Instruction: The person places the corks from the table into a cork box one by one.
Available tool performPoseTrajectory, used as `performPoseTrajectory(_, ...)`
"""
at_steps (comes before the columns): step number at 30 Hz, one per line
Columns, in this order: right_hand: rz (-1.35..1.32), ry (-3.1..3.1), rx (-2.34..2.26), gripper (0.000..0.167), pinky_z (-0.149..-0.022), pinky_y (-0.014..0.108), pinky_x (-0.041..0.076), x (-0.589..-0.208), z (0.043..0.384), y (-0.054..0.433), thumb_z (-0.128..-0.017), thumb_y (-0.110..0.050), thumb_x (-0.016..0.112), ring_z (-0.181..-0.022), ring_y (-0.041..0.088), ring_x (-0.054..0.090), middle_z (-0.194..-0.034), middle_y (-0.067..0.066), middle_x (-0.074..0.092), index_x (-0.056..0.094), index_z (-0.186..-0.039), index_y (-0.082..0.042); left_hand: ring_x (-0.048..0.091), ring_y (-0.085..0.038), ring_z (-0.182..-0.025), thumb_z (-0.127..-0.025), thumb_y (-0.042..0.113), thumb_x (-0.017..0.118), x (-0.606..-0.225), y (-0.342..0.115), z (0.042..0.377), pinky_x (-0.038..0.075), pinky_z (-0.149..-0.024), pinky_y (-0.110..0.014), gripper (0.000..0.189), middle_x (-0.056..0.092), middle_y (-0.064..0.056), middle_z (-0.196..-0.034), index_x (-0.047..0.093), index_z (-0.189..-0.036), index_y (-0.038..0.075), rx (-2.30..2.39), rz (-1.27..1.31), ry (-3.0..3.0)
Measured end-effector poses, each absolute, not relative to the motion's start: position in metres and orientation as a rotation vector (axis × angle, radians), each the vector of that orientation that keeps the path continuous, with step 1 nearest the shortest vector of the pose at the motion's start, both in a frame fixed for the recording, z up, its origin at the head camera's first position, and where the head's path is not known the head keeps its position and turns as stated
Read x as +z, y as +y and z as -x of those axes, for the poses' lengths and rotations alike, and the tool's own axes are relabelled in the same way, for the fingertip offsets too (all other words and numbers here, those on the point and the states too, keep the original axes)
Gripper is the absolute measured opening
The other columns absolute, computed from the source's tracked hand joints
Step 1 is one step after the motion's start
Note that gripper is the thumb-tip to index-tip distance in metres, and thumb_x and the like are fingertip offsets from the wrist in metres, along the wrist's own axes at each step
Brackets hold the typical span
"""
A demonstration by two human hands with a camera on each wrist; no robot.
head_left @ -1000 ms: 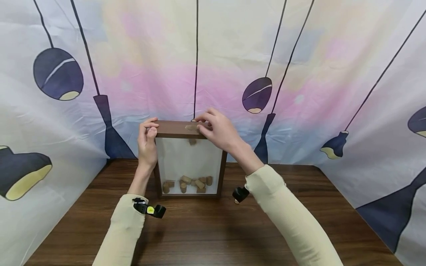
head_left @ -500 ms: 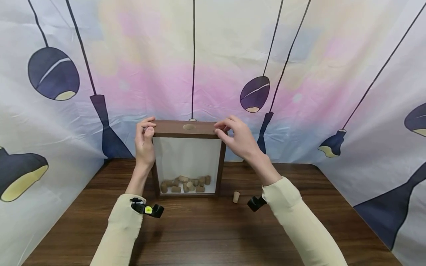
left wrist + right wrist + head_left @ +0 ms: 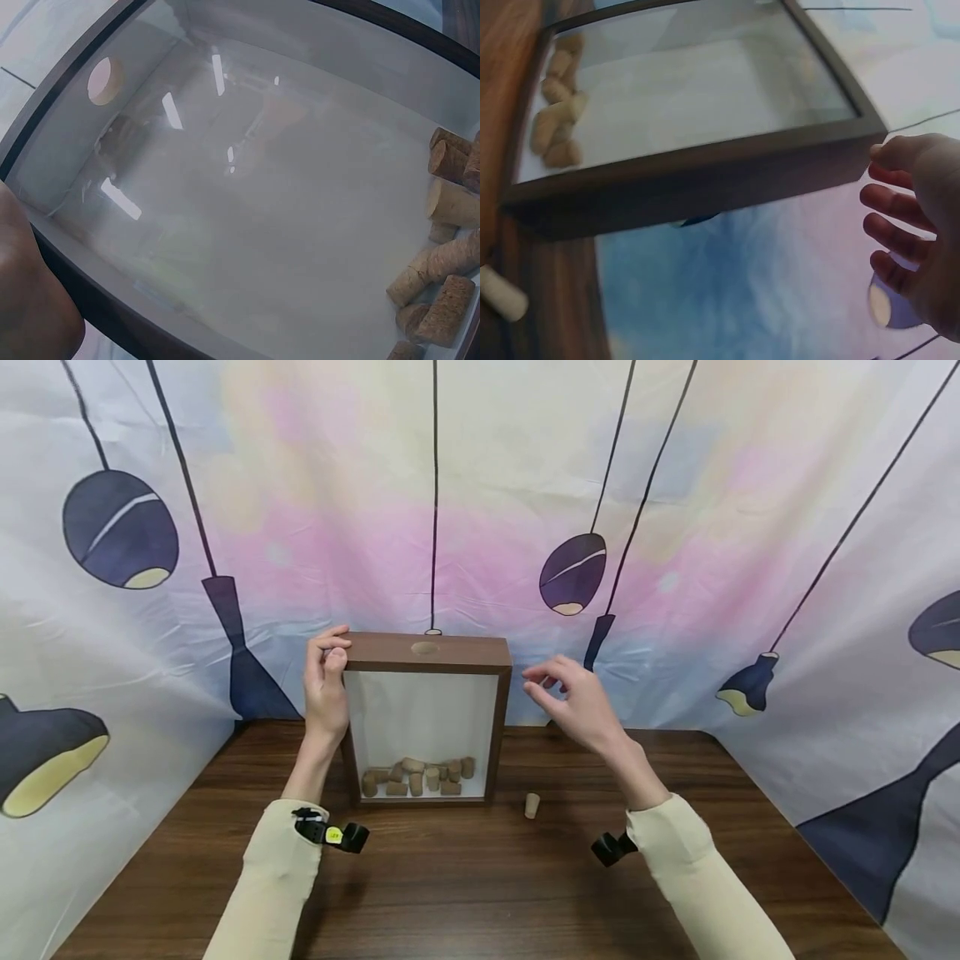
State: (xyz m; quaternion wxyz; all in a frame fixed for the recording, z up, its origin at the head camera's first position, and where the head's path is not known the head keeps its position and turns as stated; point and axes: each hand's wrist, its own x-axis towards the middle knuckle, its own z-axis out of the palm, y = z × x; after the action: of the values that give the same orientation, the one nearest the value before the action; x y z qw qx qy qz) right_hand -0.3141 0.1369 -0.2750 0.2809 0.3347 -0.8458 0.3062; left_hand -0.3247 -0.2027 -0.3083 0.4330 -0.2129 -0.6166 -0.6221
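A brown shadow box frame (image 3: 472, 653) with a clear front stands upright on the table, a round hole (image 3: 425, 648) in its top side. Several cork stoppers (image 3: 416, 783) lie heaped along its bottom; in the left wrist view the corks (image 3: 447, 311) show at the right edge. My left hand (image 3: 326, 689) grips the box's upper left corner, thumb at the front edge and fingers over the top. Just right of the box's upper right corner, my right hand (image 3: 576, 703) is in the air with loosely bent fingers and holds nothing. One loose cork (image 3: 532, 806) stands on the table.
The dark wood table (image 3: 450, 885) reaches back to a hanging cloth (image 3: 495, 543) printed with lamps, close behind the box. Cloth also closes off the left and right sides. Each wrist carries a small black camera (image 3: 613, 848).
A cork at the hole has dropped inside onto the others. My right hand has left the box top, moving right and down. My left hand keeps its hold.
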Motion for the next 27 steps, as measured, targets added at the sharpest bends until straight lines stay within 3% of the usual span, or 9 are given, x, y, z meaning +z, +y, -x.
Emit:
performPoseTrajectory(7, -0.933, -2.376, 0.796, 0.015, -0.072, 0.031, 0.051, -0.309, 0.319, 0.15, -0.096, -0.022, 0.067, -0.085, 0.013, 0.061, -0.101, 0.001, 0.068, 0.074, -0.106, -0.013, 0.045, -0.015, -0.125, -0.1, 0.018, 0.037, -0.317, -0.21, 0.339, 0.031, -0.101, -0.029, 0.024, 0.049, -0.018, -0.14, 0.055, -0.108, 0.004, -1.57, 0.526, -1.523)
performPoseTrajectory(15, -0.929, -2.469, 0.788, 0.013, -0.071, 0.033, 0.05, -0.344, 0.323, 0.158, -0.094, -0.021, 0.069, -0.081, 0.017, 0.058, -0.093, -0.002, 0.065, 0.074, -0.104, -0.014, 0.045, -0.016, -0.125, -0.1, 0.017, 0.038, -0.306, -0.202, 0.32, 0.03, -0.102, -0.029, 0.026, 0.042, -0.032, -0.141, 0.052, -0.107, -0.003, -1.561, 0.537, -1.542)
performPoseTrajectory(20, -0.931, -2.557, 0.771, 0.015, -0.074, 0.033, 0.052, -0.365, 0.324, 0.161, -0.093, -0.021, 0.07, -0.082, 0.01, 0.058, -0.095, -0.003, 0.066, 0.073, -0.106, -0.015, 0.045, -0.018, -0.125, -0.1, 0.017, 0.037, -0.301, -0.198, 0.31, 0.031, -0.101, -0.029, 0.028, 0.042, -0.033, -0.14, 0.052, -0.107, -0.005, -1.566, 0.536, -1.539)
performPoseTrajectory(24, -0.964, -2.642, 0.748, 0.018, -0.077, 0.037, 0.054, -0.383, 0.325, 0.165, -0.094, -0.023, 0.069, -0.085, 0.01, 0.062, -0.098, -0.003, 0.067, 0.072, -0.109, -0.013, 0.044, -0.017, -0.126, -0.1, 0.017, 0.038, -0.305, -0.201, 0.319, 0.03, -0.102, -0.029, 0.03, 0.043, -0.031, -0.141, 0.049, -0.109, -0.01, -1.557, 0.534, -1.541)
performPoseTrajectory(27, -0.991, -2.704, 0.719, 0.021, -0.075, 0.032, 0.052, -0.395, 0.326, 0.168, -0.094, -0.023, 0.069, -0.085, 0.011, 0.062, -0.098, -0.003, 0.066, 0.072, -0.11, -0.011, 0.044, -0.015, -0.126, -0.1, 0.017, 0.038, -0.313, -0.206, 0.33, 0.03, -0.102, -0.029, 0.031, 0.043, -0.03, -0.141, 0.048, -0.11, -0.01, -1.549, 0.531, -1.543)
